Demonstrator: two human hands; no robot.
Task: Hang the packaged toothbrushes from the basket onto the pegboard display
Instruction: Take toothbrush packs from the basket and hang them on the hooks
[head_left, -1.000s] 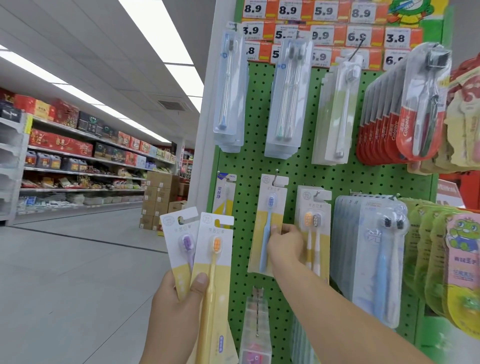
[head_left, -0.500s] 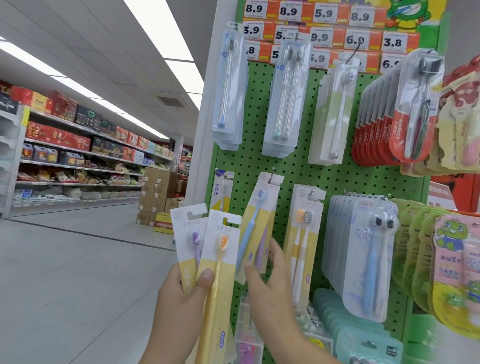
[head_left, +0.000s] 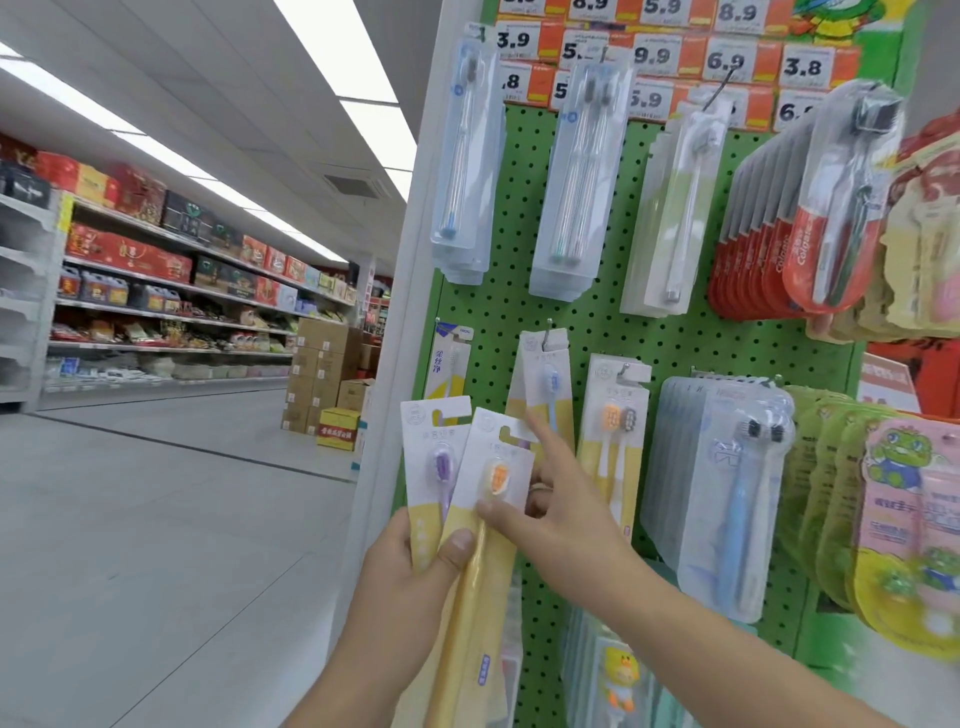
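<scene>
From the head view, the left hand (head_left: 410, 566) grips two carded toothbrushes fanned upright, its thumb pressed across their lower fronts: the purple-brush pack (head_left: 435, 467) on the outer side and the orange-brush pack (head_left: 491, 499) overlapping it toward the right hand. The right hand (head_left: 558, 512) reaches across from the other side with fingers spread; its thumb lies on the orange pack's face just under the blister, the index finger points up past the pack's top corner, and whether the other fingers have closed behind the card cannot be told, so it looks like a take in progress, not a settled hold. Both packs stand with their long axis roughly vertical, hang-slots at the top. The green pegboard (head_left: 597, 322) is just beyond the hands, and the blue-brush pack (head_left: 545, 384) already hangs on a hook (head_left: 548, 332) directly above the right hand's index fingertip. The next move likely turns on this: the hook lies up and slightly away from the orange pack's slot, and the right hand is the nearer one to lift it there. The basket is not in view.
</scene>
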